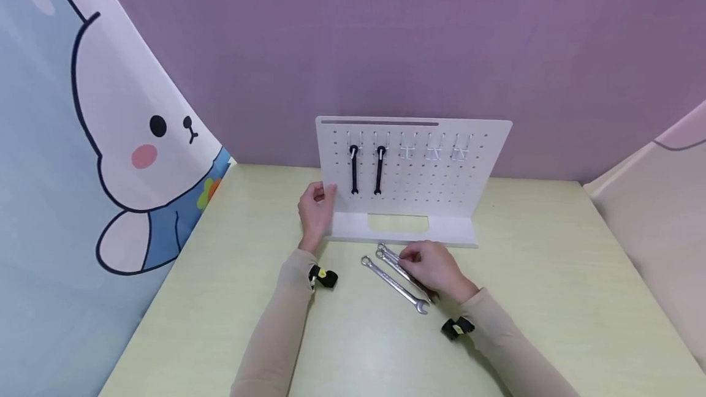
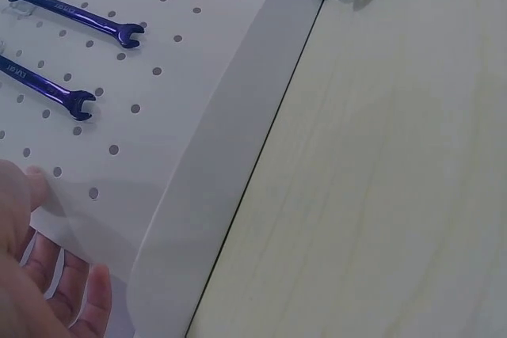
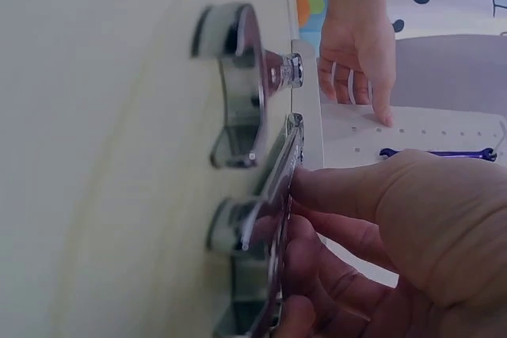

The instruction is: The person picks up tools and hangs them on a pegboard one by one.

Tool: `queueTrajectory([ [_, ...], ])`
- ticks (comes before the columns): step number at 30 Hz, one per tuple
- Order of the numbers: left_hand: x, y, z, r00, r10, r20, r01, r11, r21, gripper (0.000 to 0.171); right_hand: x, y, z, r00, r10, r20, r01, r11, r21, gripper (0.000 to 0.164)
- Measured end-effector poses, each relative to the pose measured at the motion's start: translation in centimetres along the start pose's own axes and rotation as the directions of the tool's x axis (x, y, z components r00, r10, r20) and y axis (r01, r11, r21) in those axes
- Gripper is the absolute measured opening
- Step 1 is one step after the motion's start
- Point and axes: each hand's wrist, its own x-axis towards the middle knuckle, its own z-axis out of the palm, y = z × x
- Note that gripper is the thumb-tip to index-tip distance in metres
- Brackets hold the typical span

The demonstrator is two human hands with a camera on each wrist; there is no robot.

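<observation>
A white pegboard stand [image 1: 408, 207] stands upright on the table. On its left edge is my left hand [image 1: 316, 213], thumb on the front face and the other fingers behind the edge. Two dark combination wrenches, one at the far left [image 1: 355, 173] and one beside it [image 1: 379, 173], hang from hooks and look blue-purple in the left wrist view. In front of the board, my right hand [image 1: 436, 267] pinches a silver combination wrench [image 3: 277, 187] between thumb and fingers. Its shaft is partly hidden by the hand, close against another silver wrench. A separate silver wrench [image 1: 394, 285] lies to the left.
Three clear hooks, the nearest to the wrenches [image 1: 406, 151], carry nothing on the board's right half. The board's base [image 1: 452, 231] has a rectangular cutout. A purple backdrop [image 1: 386, 35] rises behind the pale table [image 1: 551, 287], and a rabbit-print cloth [image 1: 127, 109] hangs at left.
</observation>
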Motion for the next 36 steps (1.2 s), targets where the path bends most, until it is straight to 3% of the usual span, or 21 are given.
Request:
queueTrajectory([
  [7, 0.1, 0.1, -0.2, 1.000, -0.010, 0.001, 0.010, 1.000, -0.001, 0.035, 0.3, -0.1, 0.1, 0.998, -0.051, -0.030, 0.050, 0.998, -0.030, 0.010],
  [15, 0.1, 0.1, -0.1, 1.000, -0.019, 0.003, 0.019, 1.000, 0.002, 0.036, 0.3, -0.7, -0.3, 0.991, -0.130, -0.029, 0.124, 0.983, -0.138, 0.007],
  [20, 0.1, 0.3, 0.0, 1.000, -0.022, 0.005, 0.022, 1.000, 0.001, 0.037, 0.5, -0.8, -0.6, 0.991, -0.131, -0.016, 0.126, 0.975, -0.183, 0.005],
  [22, 0.1, 0.3, 0.0, 1.000, -0.023, 0.007, 0.023, 1.000, 0.002, 0.037, 0.6, -0.6, -0.6, 0.994, -0.108, -0.006, 0.106, 0.979, -0.177, 0.004],
  [29, 0.1, 0.3, 0.0, 1.000, -0.025, 0.012, 0.025, 1.000, -0.004, 0.036, 0.9, 0.2, -0.6, 0.996, 0.005, 0.087, -0.006, 1.000, 0.009, 0.004],
  [36, 0.0, 0.1, 0.0, 1.000, -0.026, 0.006, 0.026, 1.000, -0.009, 0.036, 0.9, -0.1, -0.7, 0.990, 0.065, 0.126, -0.067, 0.998, 0.013, 0.004],
])
